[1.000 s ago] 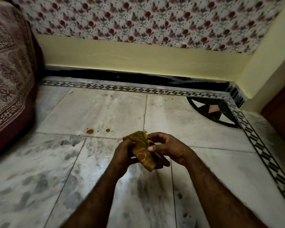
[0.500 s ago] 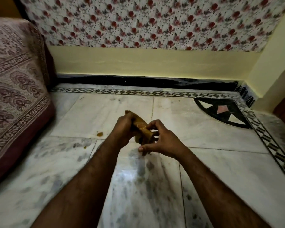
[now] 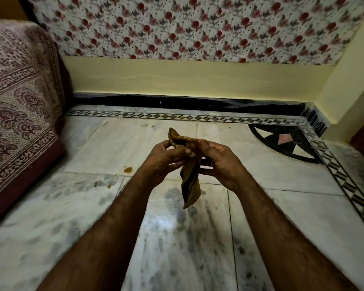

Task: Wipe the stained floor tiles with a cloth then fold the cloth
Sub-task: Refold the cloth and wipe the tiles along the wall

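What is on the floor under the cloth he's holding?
Below the hanging cloth lie grey-streaked marble tiles. An orange stain sits leftward; both hands hide tile behind them.

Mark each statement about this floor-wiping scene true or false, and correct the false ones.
1. Both hands hold the cloth. True.
2. The cloth lies flat on the floor. False: it hangs in the air between the left hand and right hand.
3. An orange-brown stain shows on the tiles left of the hands. True.
4. The wall covering is plain blue. False: it bears red flowers.
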Tool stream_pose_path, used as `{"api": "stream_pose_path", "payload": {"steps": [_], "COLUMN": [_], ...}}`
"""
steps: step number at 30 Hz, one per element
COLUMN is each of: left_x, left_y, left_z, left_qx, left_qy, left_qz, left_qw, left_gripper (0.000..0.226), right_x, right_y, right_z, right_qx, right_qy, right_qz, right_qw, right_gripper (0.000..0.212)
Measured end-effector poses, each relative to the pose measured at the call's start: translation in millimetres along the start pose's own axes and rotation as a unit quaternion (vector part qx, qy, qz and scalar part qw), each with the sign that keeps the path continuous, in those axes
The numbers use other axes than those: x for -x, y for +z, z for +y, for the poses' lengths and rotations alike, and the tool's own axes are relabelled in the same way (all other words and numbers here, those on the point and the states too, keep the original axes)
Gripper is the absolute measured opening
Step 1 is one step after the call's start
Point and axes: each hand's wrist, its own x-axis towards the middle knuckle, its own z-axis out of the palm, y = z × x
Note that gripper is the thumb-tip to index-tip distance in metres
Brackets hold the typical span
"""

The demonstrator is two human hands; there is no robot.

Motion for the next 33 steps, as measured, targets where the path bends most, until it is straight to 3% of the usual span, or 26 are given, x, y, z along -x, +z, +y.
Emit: {"api": "stream_pose_path", "payload": {"steps": [4, 6, 8, 10, 12, 13, 15, 19, 23, 25, 30, 33], "left_x": [5, 6, 5, 1, 4, 9, 19, 16, 10, 10, 8, 8], "left_y": [-7, -15, -23, -32, -38, -40, -45, -57, -70, -78, -76, -76], "left_z": [8, 16, 33, 49, 54, 49, 30, 10, 7, 8, 8, 9], "left_qx": [-0.168, -0.174, -0.044, 0.173, 0.253, 0.238, 0.184, 0.015, -0.080, -0.089, -0.077, -0.097], "left_qy": [-0.011, -0.022, -0.008, 0.000, -0.011, -0.029, -0.067, -0.093, -0.125, -0.124, -0.074, -0.029], "left_qz": [-0.029, -0.058, -0.082, -0.090, -0.105, -0.118, -0.130, -0.084, 0.010, 0.054, 0.141, 0.082], "left_qw": [0.985, 0.983, 0.996, 0.981, 0.962, 0.964, 0.972, 0.992, 0.989, 0.987, 0.984, 0.991], "left_gripper": [0.029, 0.035, 0.035, 0.038, 0.066, 0.078, 0.081, 0.065, 0.040, 0.046, 0.087, 0.082], "right_x": [0, -1, -4, -7, 0, 7, 19, 8, 2, -1, -9, -8], "right_y": [-15, -22, -27, -32, -33, -33, -26, -24, -38, -47, -52, -59], "right_z": [-6, -15, -37, -62, -74, -69, -46, -16, -21, -20, -10, -8], "right_qx": [0.036, 0.047, -0.015, -0.143, -0.209, -0.206, -0.164, -0.125, -0.014, 0.005, 0.036, 0.103], "right_qy": [0.019, 0.021, 0.006, -0.013, 0.005, 0.029, 0.082, 0.131, 0.155, 0.153, 0.100, 0.061], "right_qz": [0.031, 0.040, 0.069, 0.076, 0.033, 0.003, -0.016, 0.078, 0.084, 0.104, 0.152, 0.107], "right_qw": [0.999, 0.998, 0.997, 0.987, 0.977, 0.978, 0.983, 0.980, 0.984, 0.983, 0.983, 0.987], "right_gripper": [0.032, 0.031, 0.028, 0.032, 0.046, 0.046, 0.026, 0.016, 0.017, 0.024, 0.050, 0.040]}}
